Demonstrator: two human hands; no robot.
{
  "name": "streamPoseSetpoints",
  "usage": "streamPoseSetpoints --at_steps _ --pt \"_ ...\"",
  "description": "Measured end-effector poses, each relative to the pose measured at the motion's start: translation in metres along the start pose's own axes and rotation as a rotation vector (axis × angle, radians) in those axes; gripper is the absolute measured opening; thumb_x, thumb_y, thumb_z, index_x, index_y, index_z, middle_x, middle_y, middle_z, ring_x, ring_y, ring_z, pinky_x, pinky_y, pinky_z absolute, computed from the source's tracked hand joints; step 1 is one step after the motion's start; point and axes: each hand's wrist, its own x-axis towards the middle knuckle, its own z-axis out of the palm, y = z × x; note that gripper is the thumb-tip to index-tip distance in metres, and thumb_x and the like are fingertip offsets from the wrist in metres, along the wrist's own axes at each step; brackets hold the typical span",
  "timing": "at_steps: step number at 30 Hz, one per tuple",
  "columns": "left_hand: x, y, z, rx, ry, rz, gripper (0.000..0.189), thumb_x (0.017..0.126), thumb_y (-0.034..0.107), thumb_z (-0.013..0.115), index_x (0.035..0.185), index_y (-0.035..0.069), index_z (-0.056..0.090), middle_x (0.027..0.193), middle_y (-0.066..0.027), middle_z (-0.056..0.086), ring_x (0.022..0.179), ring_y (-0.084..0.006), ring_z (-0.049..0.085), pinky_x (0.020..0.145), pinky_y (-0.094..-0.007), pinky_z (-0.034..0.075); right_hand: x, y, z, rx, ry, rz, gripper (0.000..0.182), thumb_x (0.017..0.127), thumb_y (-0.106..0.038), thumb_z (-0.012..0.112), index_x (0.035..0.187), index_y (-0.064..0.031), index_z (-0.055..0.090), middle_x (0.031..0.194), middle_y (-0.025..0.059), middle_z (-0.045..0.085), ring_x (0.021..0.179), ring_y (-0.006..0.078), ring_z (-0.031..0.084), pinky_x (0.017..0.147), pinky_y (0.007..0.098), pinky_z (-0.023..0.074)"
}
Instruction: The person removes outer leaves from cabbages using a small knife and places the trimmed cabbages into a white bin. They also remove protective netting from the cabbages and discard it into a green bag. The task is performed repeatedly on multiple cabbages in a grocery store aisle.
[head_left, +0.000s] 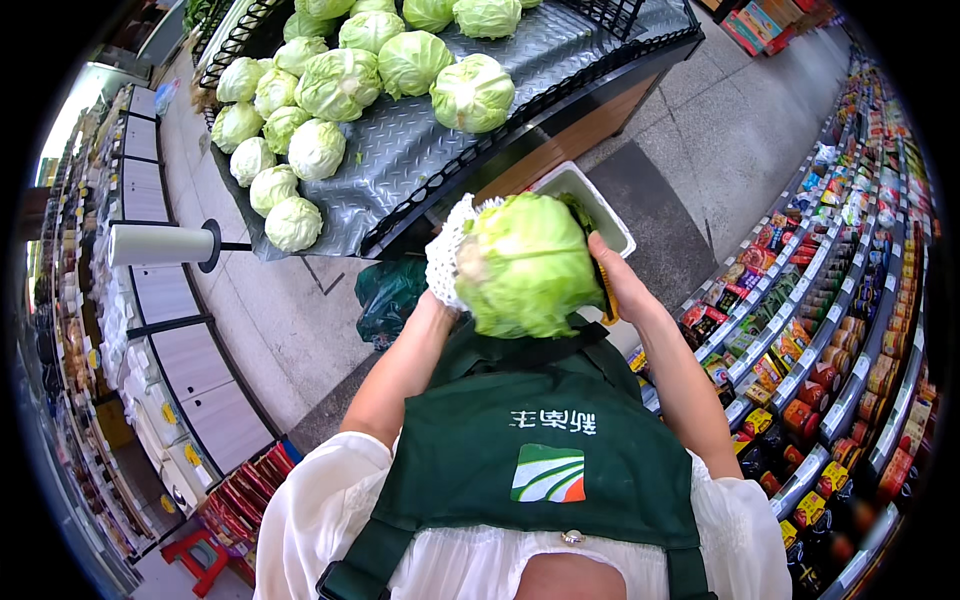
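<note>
A large leafy head of cabbage or lettuce (536, 266) is held up in front of the green apron. My left hand (452, 255), in a white knitted glove or mesh sleeve, grips it on the stem side. On its other side is my right hand (616, 276), bare, shut on a tool with a yellow-orange and black handle (606, 296); its blade is hidden, so its kind is unclear. Dark green leaf edges show between the head and the right hand. Several pale round cabbages (339, 84) lie on the display stand beyond.
The grey stand (405, 142) has a black rim. A white foam box (600, 206) stands below, behind the head. A dark green plastic bag (388, 296) lies on the floor at left. A roll of bags (161, 245) juts out from the stand. Stocked shelves (806, 360) line the right.
</note>
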Motion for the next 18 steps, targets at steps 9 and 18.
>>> streamPoseSetpoints --at_steps 9,18 --pt "-0.032 0.017 0.041 0.998 -0.128 0.541 0.043 0.080 0.010 0.057 0.120 0.004 0.042 0.112 -0.0085 0.051 0.101 -0.0207 0.050 0.087 -0.0333 0.044 0.008 0.058 -0.056 0.962 -0.496 -0.430 0.052 0.089 -0.040 0.039 0.124 -0.0017 0.039 0.120 0.0167 0.046 0.104 0.0258 0.051 0.086 0.0409 0.0453" --pt "-0.003 0.031 -0.034 1.734 0.267 -0.093 0.027 0.077 0.022 0.054 0.098 0.009 0.064 0.099 -0.0118 0.063 0.089 -0.0269 0.060 0.078 -0.0348 0.046 -0.054 0.082 -0.104 1.073 -0.365 -0.527 0.054 0.087 -0.041 0.041 0.123 -0.0015 0.040 0.119 0.0156 0.047 0.104 0.0242 0.051 0.086 0.0391 0.0445"
